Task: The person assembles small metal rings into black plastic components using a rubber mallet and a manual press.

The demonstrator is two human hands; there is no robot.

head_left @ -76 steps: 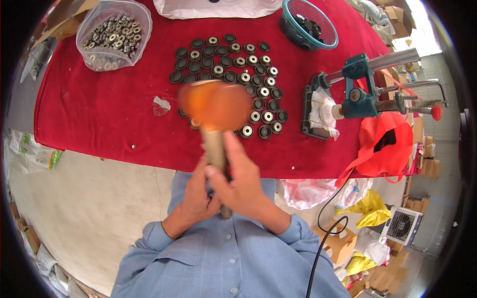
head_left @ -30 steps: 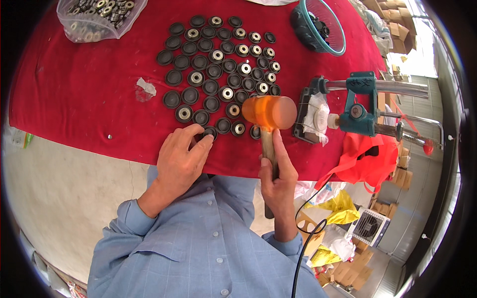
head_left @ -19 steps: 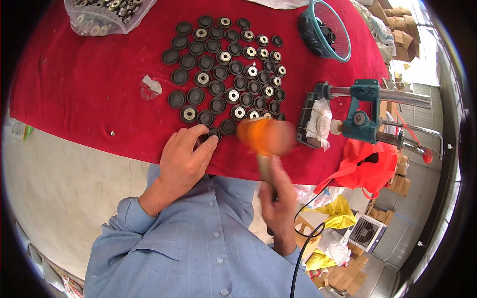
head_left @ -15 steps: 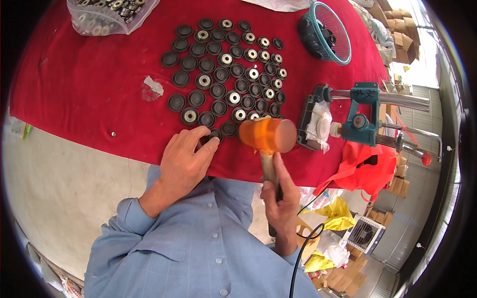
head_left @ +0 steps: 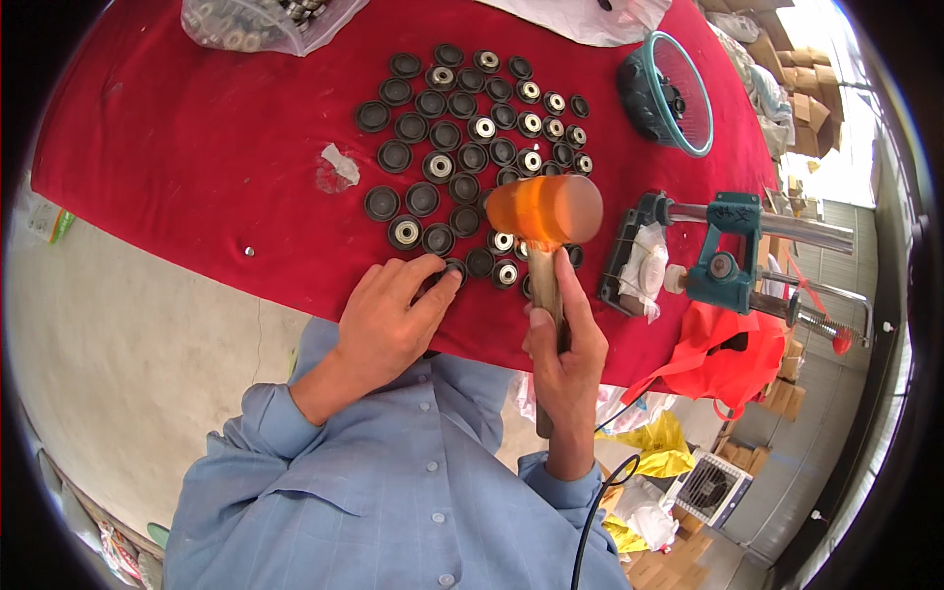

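My left hand [head_left: 389,313] rests at the near edge of the red-covered table, thumb and index finger pinching a black round cap [head_left: 454,266] that their tips partly hide. In my right hand [head_left: 572,362] is a mallet [head_left: 541,212] with a translucent orange head and a wooden handle; the fist wraps the handle. The mallet head is raised to the right of the pinched cap and hides part of the caps behind it. Beyond my hands lie rows of black round caps [head_left: 382,204], several of them with a silver bearing [head_left: 404,232] seated inside.
A teal hand press [head_left: 726,261] lies on the right side. Behind it stands a blue-green basket [head_left: 710,138] holding black parts. A clear bag of bearings [head_left: 246,29] sits far left, near a torn white scrap [head_left: 341,164]. A red bag [head_left: 703,359] hangs at the right edge.
The mallet has risen and moved farther from me. My left hand stays on the same cap. The whole view has shifted, so the table appears farther right.
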